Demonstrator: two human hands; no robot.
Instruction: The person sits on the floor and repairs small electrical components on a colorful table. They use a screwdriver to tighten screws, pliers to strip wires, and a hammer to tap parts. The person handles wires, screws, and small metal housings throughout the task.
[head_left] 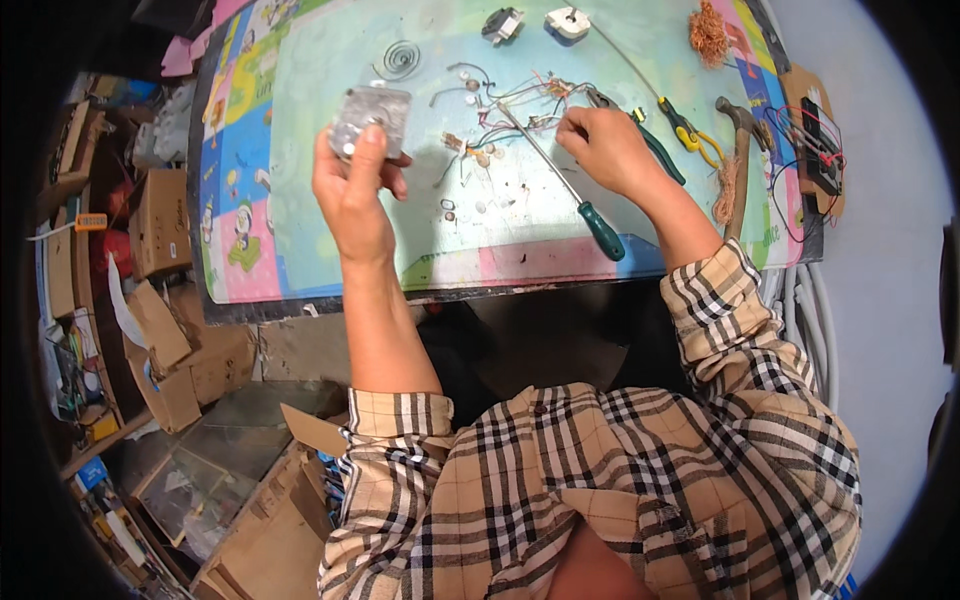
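My left hand [360,190] grips a square, dull grey metal piece [370,122] above the left part of the table, thumb across its near face. My right hand [610,150] is closed, its fingertips curled together; whatever they may hold is hidden. Partly behind that hand lie green-handled pliers [658,150]. Between my hands are a tangle of thin wires with small parts [475,148] and a long screwdriver with a green handle [601,232]. A dark spiral coil [401,60] rests beyond the metal piece.
A hammer [738,150], a yellow-and-black screwdriver [678,122] and copper wire [709,38] lie on the right of the table. Two small block-shaped parts [502,26] sit at the far side. A black meter with leads [822,150] is at the right edge. Cardboard boxes [165,218] stand left.
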